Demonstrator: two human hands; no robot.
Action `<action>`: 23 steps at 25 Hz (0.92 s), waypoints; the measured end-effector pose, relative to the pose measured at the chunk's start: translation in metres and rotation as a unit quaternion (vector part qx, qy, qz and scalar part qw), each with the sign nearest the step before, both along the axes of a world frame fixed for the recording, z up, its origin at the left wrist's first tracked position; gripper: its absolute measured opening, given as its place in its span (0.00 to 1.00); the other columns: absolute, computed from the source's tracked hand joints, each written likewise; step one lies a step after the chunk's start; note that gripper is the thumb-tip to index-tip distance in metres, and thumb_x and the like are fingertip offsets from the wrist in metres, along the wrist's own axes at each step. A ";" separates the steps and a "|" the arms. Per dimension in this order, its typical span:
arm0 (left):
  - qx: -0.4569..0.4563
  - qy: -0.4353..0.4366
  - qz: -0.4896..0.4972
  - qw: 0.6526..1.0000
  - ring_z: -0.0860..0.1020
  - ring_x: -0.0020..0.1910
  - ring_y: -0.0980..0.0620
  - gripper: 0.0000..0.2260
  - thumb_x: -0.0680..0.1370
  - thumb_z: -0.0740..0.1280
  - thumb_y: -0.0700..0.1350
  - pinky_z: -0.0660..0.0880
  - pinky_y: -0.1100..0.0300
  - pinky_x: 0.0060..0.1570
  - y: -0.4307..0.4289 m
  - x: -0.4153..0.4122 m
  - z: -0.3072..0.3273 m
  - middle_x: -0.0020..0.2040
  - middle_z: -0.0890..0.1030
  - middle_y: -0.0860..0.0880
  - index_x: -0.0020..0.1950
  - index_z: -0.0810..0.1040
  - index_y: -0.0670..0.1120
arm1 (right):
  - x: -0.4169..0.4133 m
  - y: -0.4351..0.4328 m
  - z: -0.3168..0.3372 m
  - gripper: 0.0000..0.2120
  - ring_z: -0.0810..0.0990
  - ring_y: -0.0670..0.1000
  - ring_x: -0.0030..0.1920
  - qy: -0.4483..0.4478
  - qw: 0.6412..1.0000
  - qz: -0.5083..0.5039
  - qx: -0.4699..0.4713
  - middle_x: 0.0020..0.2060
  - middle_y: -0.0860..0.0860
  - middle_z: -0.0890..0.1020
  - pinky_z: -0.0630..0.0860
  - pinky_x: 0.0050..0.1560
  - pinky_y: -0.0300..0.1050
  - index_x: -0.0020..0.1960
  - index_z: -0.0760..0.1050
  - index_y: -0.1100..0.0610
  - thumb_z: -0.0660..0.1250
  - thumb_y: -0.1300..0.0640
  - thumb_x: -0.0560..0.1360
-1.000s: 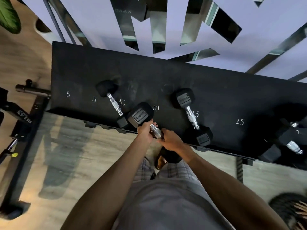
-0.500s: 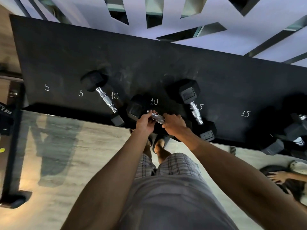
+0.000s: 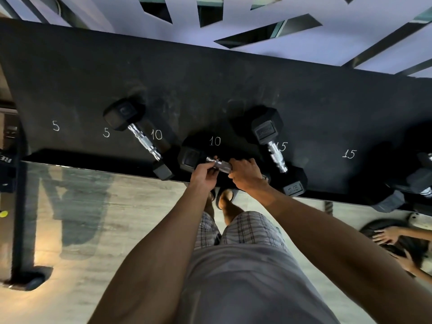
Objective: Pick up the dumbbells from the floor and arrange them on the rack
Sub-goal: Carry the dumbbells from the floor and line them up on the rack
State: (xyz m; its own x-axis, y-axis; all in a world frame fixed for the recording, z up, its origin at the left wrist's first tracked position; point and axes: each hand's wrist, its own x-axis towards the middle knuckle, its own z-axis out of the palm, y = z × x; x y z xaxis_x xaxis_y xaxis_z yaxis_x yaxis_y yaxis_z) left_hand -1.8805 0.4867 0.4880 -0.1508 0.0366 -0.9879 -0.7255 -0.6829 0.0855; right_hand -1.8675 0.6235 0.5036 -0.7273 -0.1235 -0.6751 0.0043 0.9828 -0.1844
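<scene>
Chrome-handled dumbbell is grasped by left hand and right hand, likely for seating beneath the rack mark "10" at frame centre.

Rack top has chalk numbers: 5, 5, 10 left of the left hand, 10 just above it, 15 and 15 right of the right hand. Dumbbell head just right of the right hand reads 15, blurry. Black frame far left shows cut-off "RE".

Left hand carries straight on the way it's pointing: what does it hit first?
The left hand grips the dumbbell handle; past that, seemingly only the rack shelf around the chalked 10.
</scene>
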 end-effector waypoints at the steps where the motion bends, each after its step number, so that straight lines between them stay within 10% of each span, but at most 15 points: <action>1: 0.003 0.001 -0.005 1.000 0.79 0.43 0.49 0.07 0.79 0.61 0.30 0.76 0.59 0.51 0.000 0.000 0.000 0.44 0.79 0.43 0.46 0.77 0.38 | 0.001 0.000 -0.001 0.16 0.79 0.55 0.58 0.006 1.000 0.006 0.003 0.52 0.52 0.83 0.66 0.61 0.50 0.60 0.72 0.54 0.69 0.54 0.75; 7: -0.043 -0.002 -0.168 0.985 0.80 0.42 0.46 0.06 0.80 0.61 0.32 0.76 0.53 0.58 -0.011 0.002 0.015 0.44 0.79 0.40 0.46 0.76 0.35 | 0.005 0.001 0.002 0.16 0.78 0.56 0.59 0.014 1.000 0.005 -0.011 0.54 0.54 0.82 0.67 0.62 0.50 0.62 0.71 0.55 0.68 0.56 0.75; 10: -0.100 0.017 -0.400 0.911 0.82 0.48 0.43 0.10 0.82 0.58 0.39 0.79 0.52 0.50 -0.018 0.011 0.028 0.54 0.83 0.38 0.57 0.76 0.36 | 0.009 0.006 0.014 0.16 0.76 0.58 0.59 0.054 0.997 -0.017 -0.052 0.55 0.56 0.81 0.70 0.59 0.52 0.64 0.71 0.56 0.63 0.59 0.76; 16: -0.295 0.197 -0.802 0.480 0.83 0.50 0.41 0.08 0.77 0.63 0.44 0.80 0.50 0.51 -0.042 0.016 0.053 0.49 0.84 0.42 0.49 0.80 0.43 | 0.058 0.010 0.056 0.11 0.82 0.61 0.49 0.089 0.963 -0.203 -0.154 0.49 0.58 0.83 0.76 0.47 0.51 0.58 0.75 0.55 0.57 0.57 0.80; 23: -0.278 0.301 -0.888 0.208 0.78 0.58 0.41 0.12 0.80 0.59 0.47 0.76 0.52 0.57 -0.058 0.043 0.075 0.59 0.78 0.42 0.59 0.76 0.46 | 0.181 -0.021 0.063 0.12 0.80 0.66 0.52 0.007 0.946 -0.318 -0.065 0.54 0.63 0.81 0.75 0.47 0.53 0.59 0.74 0.61 0.57 0.58 0.79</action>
